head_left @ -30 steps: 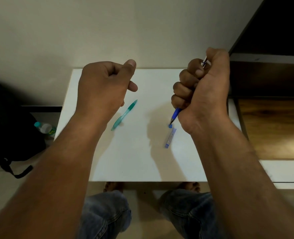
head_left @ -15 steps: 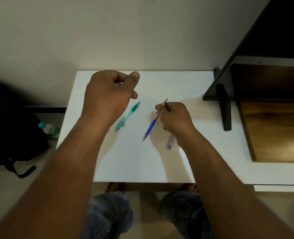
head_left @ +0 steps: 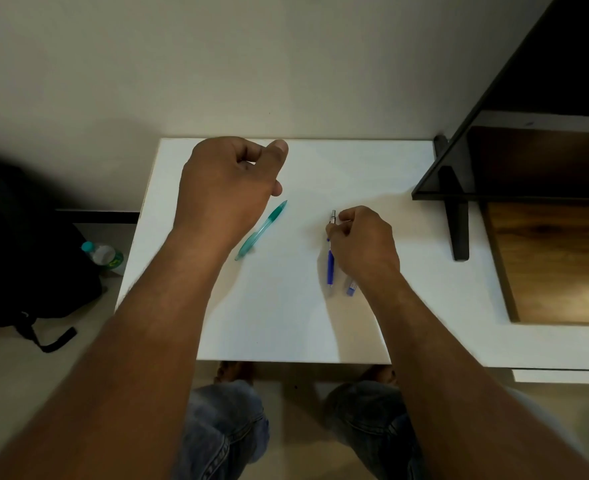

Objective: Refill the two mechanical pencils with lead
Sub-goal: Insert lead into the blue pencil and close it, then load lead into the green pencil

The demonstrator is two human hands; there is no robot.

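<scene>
A blue mechanical pencil (head_left: 330, 268) lies on the white table (head_left: 286, 327), tip toward me and its silver end (head_left: 333, 215) pointing away. My right hand (head_left: 362, 244) pinches its upper part, low at the table surface. A small blue lead case (head_left: 351, 289) lies just right of the pencil, partly under my right wrist. The teal mechanical pencil (head_left: 262, 230) lies slanted on the table to the left. My left hand (head_left: 227, 188) hovers above it with fingers curled and thumb against the index finger; nothing shows in it.
A black shelf unit (head_left: 459, 220) with a wooden panel stands on the table's right side. On the floor to the left are a dark backpack (head_left: 26, 254) and a plastic bottle (head_left: 102, 254). My knees show below the table's front edge.
My right hand came down from a raised fist grip on the blue pencil and laid it on the table, tip toward me. The left hand barely moved.
</scene>
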